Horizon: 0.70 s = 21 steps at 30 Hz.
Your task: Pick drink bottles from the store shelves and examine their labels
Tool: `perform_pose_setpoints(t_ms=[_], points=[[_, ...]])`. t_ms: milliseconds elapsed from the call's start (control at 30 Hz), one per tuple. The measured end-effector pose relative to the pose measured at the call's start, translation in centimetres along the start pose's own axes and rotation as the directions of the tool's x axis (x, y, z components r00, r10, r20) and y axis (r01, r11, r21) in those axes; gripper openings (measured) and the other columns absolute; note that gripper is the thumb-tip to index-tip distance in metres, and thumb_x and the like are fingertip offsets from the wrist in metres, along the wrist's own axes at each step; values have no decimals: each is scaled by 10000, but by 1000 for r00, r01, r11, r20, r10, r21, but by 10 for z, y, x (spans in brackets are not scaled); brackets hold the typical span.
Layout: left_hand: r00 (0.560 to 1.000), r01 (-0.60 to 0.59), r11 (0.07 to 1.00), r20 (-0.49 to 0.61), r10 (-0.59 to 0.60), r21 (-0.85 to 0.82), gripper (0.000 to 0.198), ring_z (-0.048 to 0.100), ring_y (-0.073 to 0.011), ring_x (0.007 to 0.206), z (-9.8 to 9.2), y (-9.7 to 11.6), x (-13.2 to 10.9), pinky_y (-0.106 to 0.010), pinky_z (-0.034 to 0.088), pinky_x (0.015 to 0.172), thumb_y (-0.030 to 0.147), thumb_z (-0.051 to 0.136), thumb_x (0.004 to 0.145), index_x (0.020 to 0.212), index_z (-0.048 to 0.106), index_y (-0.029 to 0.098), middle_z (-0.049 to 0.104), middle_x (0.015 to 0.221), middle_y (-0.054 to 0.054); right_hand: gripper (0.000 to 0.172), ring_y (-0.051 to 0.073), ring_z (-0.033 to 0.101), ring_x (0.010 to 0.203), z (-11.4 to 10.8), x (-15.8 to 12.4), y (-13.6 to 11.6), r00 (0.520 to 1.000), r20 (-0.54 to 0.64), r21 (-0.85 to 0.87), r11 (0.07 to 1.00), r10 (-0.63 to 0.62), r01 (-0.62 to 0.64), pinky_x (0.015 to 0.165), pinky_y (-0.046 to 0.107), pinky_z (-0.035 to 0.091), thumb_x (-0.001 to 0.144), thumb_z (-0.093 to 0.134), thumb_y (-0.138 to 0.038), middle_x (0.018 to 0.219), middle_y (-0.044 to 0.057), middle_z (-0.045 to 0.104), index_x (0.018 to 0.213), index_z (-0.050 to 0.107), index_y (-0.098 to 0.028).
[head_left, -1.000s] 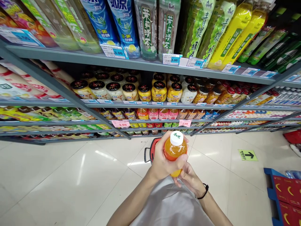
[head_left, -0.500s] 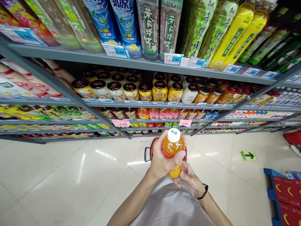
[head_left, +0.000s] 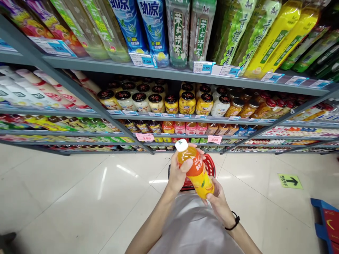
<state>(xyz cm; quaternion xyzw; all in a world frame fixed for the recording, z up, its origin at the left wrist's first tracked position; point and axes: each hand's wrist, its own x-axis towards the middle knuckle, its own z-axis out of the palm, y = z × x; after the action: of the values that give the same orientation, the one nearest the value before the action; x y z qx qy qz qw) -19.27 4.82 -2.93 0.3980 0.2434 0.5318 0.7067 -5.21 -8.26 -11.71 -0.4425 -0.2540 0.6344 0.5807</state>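
A bottle of orange drink (head_left: 199, 173) with a white cap and an orange-and-yellow label lies tilted between my hands, its cap toward the upper left. My left hand (head_left: 178, 173) is wrapped round the neck end, thumb across the front. Lower down, my right hand (head_left: 218, 199) grips the base, thumb on the label; a black band circles that wrist. Behind and below the bottle, a red shopping basket (head_left: 210, 165) is partly hidden by it and my hands.
Shelves (head_left: 159, 67) stand ahead, stocked with tall drink bottles (head_left: 178, 33), fruit jars (head_left: 187, 103) and small bottles lower down. A floor sign with an arrow (head_left: 290, 181) lies on the tiles to the right. Nearer, a blue pallet (head_left: 319, 218) holds red boxes (head_left: 332, 225).
The bottle has turned from nearly upright to leaning left, so more of its label shows. My right hand has shifted to its base. The view has swung slightly left.
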Motion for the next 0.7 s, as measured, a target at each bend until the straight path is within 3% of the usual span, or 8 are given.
perform_pose_setpoints(t_ms=[133, 233, 400, 500, 600, 700], points=[[999, 19, 1000, -47, -19, -6, 518, 775, -242, 852, -4, 1, 0, -328, 624, 747, 542, 813, 821, 1143, 662, 166, 783, 1048, -126, 608, 210, 697, 879, -2, 1, 3, 971, -128, -186, 967, -202, 177, 781, 319, 579, 635, 1006, -405, 997, 30, 731, 1073, 611, -258], [998, 24, 1000, -54, -24, 7, 527, 781, -254, 879, -7, 2, -1, -338, 629, 759, 510, 845, 799, 1155, 653, 171, 779, 1071, -128, 629, 221, 673, 984, -2, -1, 7, 891, -206, -393, 868, -404, 302, 858, 331, 553, 633, 1003, -308, 1067, 40, 700, 1110, 596, -258], [1000, 14, 1000, 17, -15, 18, 515, 783, -265, 928, -11, 0, -2, -348, 634, 792, 448, 869, 791, 1157, 637, 168, 772, 1120, -146, 677, 243, 641, 1119, -7, -4, 11, 748, -149, -596, 662, -647, 454, 934, 386, 534, 668, 974, -191, 1187, 54, 630, 1192, 554, -273], [999, 31, 999, 25, -31, 29, 560, 776, -291, 1017, -16, -5, -3, -369, 630, 855, 462, 876, 787, 1200, 629, 175, 767, 1179, -163, 717, 259, 645, 1165, -16, -4, 9, 708, -73, -653, 570, -703, 499, 961, 418, 538, 692, 952, -141, 1247, 56, 629, 1264, 550, -301], [998, 55, 998, 27, -56, 32, 629, 745, -308, 1143, -23, -11, -3, -396, 606, 953, 511, 820, 855, 1351, 604, 189, 739, 1292, -183, 694, 268, 650, 1160, -27, -3, 5, 759, -69, -668, 595, -647, 447, 973, 419, 544, 708, 950, -175, 1236, 73, 653, 1291, 588, -282], [993, 110, 994, 34, -110, -7, 627, 663, -324, 1315, -29, -18, -1, -430, 552, 1070, 583, 620, 993, 1482, 567, 194, 652, 1463, -201, 569, 253, 673, 1070, -31, -5, 3, 878, -162, -558, 776, -450, 294, 892, 362, 570, 777, 922, -350, 1187, 96, 691, 1259, 642, -236]])
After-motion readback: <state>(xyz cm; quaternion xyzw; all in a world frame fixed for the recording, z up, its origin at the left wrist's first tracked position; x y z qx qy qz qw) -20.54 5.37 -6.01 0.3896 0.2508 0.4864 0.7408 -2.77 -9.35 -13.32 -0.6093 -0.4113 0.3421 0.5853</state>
